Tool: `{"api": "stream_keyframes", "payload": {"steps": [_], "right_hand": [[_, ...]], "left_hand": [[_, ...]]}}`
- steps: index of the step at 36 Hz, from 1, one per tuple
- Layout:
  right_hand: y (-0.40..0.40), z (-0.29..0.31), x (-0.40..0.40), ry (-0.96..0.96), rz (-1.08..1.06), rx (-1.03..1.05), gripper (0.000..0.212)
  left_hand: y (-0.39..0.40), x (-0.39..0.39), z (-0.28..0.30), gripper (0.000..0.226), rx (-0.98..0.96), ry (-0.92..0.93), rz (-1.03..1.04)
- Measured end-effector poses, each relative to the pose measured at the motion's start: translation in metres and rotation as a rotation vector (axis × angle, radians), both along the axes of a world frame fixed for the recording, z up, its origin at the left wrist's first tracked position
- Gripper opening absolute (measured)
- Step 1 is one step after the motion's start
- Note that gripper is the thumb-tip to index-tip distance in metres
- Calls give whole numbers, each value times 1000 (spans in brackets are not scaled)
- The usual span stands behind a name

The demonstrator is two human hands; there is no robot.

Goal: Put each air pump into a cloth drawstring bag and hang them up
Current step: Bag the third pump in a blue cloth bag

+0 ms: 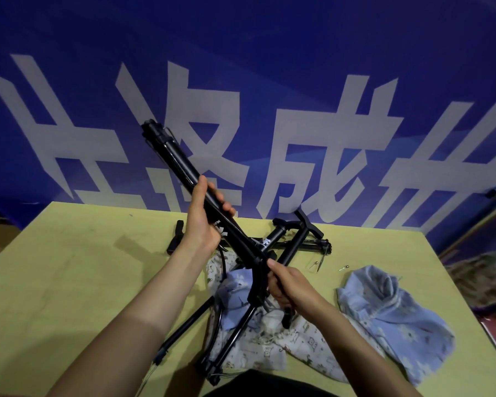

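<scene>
No pump bagged yet as far as visible; nothing hung. All steps remain.

Held air pump (212, 196): black barrel raised off the yellow-green table (69, 267), slanting from far left and high down toward near centre, foot end uppermost.

Left hand (204, 222): fingers curled round the mid-barrel, thumb along the near side. Forearm reaches up from near left.

Right hand (287, 285): fingers wrapped round the T-handle at the pump's lower end, thumb tip laid against the barrel. Forearm comes in from near right.

More pumps (295, 239) lie crossed in a heap at the far centre of the table; another (232, 336) lies near centre over the cloth.

Printed white drawstring bag (269, 348) lies slack under the hands, mouth not clearly visible. Blue drawstring bag (393, 310) crumpled at near right, apart from the pumps.

Judgement: early stage, pump picked, bag not yet opened.
</scene>
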State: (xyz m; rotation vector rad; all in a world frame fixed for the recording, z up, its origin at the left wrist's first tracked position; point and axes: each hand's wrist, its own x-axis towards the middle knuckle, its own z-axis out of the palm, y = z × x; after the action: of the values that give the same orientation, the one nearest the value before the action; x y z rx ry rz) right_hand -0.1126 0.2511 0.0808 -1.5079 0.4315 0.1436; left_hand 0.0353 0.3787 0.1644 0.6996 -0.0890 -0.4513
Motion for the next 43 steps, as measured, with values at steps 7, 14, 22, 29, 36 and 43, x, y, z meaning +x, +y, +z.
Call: {"api": "stream_keyframes", "payload": {"steps": [7, 14, 22, 29, 36, 43], "right_hand": [[-7, -6, -1, -89, -7, 386, 87], [-31, -4, -12, -176, -183, 276, 72], [-54, -1, -44, -157, -266, 137, 46], [-71, -6, -75, -145, -227, 23, 47], [-101, -8, -106, -142, -205, 55, 46], [-135, -9, -128, -102, -192, -181, 67]], "left_hand": [[-13, -13, 2, 27, -6, -29, -4], [-17, -15, -14, 31, 216, -102, -111], [-31, -37, -37, 25, 248, 1, -190], [-55, -66, -44, 19, 268, 132, -159], [-95, -96, -45, 22, 291, 157, -165], [-126, -124, -51, 34, 260, 206, -60]]}}
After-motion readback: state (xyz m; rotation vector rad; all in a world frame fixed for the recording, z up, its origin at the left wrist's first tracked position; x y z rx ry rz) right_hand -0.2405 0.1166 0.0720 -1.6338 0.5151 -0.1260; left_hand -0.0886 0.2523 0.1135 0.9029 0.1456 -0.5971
